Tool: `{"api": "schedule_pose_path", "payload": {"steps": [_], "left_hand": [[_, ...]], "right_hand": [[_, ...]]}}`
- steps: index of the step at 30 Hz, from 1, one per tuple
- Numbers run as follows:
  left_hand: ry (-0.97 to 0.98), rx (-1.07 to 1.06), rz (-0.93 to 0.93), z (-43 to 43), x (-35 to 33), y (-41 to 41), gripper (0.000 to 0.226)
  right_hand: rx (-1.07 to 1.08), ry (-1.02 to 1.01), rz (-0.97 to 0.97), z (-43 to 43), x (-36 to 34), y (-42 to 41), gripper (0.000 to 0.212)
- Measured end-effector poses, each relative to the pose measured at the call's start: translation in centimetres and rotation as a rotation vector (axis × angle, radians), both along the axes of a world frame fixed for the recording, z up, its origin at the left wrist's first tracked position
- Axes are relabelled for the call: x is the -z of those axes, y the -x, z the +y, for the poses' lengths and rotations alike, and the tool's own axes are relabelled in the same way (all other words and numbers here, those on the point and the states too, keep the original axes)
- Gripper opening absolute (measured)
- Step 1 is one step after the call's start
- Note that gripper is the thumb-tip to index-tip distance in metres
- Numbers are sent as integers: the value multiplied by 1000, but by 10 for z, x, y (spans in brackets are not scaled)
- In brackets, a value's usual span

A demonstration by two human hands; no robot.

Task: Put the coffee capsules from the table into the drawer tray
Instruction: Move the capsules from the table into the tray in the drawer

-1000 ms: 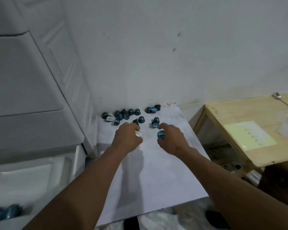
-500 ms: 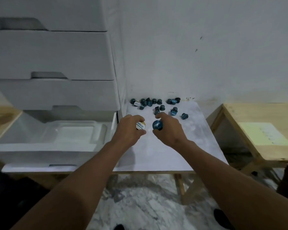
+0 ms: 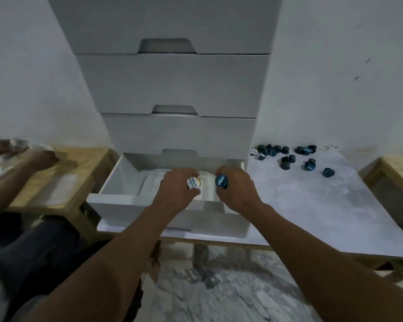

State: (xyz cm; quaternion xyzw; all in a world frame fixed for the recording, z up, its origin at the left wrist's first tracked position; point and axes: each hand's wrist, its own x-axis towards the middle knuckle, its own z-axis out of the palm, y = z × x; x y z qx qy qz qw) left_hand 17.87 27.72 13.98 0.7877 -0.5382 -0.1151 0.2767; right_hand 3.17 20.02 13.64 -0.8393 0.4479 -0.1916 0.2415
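Note:
My left hand grips a coffee capsule with a white printed lid. My right hand grips a blue capsule. Both hands hover over the open bottom drawer, above the white tray inside it. Several blue capsules lie scattered on the white table at the back right, near the wall.
A tall white drawer unit stands behind the open drawer, its upper drawers closed. To the left another person's hands work at a wooden table. Another wooden table stands at the far right. Marbled floor lies below.
My view and both hands swung left, from the capsule pile on the table to over the open drawer. Each hand kept hold of its capsule.

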Motion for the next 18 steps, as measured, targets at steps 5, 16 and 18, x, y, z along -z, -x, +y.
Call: {"api": "schedule_pose_path", "payload": {"steps": [5,16,18], "left_hand": [[-56,51,32,9,8,-56,49],[-151,124,43,-44,39,-101,41],[-194,126,32,-56,44,-107,42]], "right_hand": [[94,-60,1,18,6,-45,47],[97,-153,118,-30,31,-85,37],[61,-175,150,-44,40,-94,37]]}}
